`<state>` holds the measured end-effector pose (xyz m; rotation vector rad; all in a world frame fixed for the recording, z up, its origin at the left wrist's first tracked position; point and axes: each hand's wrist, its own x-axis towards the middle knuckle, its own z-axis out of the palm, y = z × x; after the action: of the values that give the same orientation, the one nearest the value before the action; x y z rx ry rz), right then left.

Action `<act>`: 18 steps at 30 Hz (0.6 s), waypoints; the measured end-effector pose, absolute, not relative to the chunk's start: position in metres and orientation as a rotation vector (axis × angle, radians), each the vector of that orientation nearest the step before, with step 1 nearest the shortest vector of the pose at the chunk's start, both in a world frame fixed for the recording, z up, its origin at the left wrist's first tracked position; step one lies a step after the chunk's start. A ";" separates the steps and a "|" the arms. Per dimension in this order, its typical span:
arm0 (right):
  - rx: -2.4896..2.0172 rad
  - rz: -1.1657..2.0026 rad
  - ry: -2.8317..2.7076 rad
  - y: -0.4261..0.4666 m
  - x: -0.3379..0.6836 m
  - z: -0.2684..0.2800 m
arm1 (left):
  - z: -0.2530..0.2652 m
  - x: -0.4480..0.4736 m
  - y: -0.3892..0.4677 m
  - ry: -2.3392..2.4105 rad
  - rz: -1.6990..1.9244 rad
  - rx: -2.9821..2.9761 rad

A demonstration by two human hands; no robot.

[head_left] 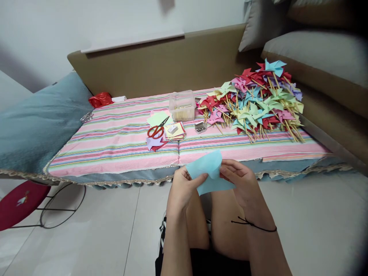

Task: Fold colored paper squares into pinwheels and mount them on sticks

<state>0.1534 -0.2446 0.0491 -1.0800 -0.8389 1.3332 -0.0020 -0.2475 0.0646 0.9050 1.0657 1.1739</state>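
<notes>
A light blue sheet of paper (209,168) is held up over my lap, in front of the sofa edge. My left hand (184,184) grips its left side, thumb on top of the paper and fingers behind. On the right, my right hand (237,178) pinches the paper's edge between thumb and fingers. Part of the paper looks bent over near the right thumb; its underside is hidden. Beyond my hands lie red-handled scissors (156,131), a stack of coloured paper (176,132) and purple cut paper (153,143).
Many paper pinwheels (253,103) on sticks are heaped at the right of the striped sofa cover (115,138). A clear plastic box (182,105) of sticks and a small box of metal pieces (200,127) stand mid-sofa. A red bag (100,100) and a red stool (23,203) are leftward.
</notes>
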 end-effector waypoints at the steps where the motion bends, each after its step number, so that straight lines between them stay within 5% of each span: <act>1: -1.087 1.331 -0.842 -0.245 0.153 0.049 | 0.065 -0.002 -0.248 1.067 1.165 0.910; 18: -1.099 1.323 -0.905 -0.245 0.141 0.048 | 0.063 0.004 -0.246 1.177 1.271 0.836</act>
<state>0.1413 -0.2451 0.0484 -1.0989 -0.9048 1.3233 0.0043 -0.2455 0.0628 0.8364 1.1766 1.2706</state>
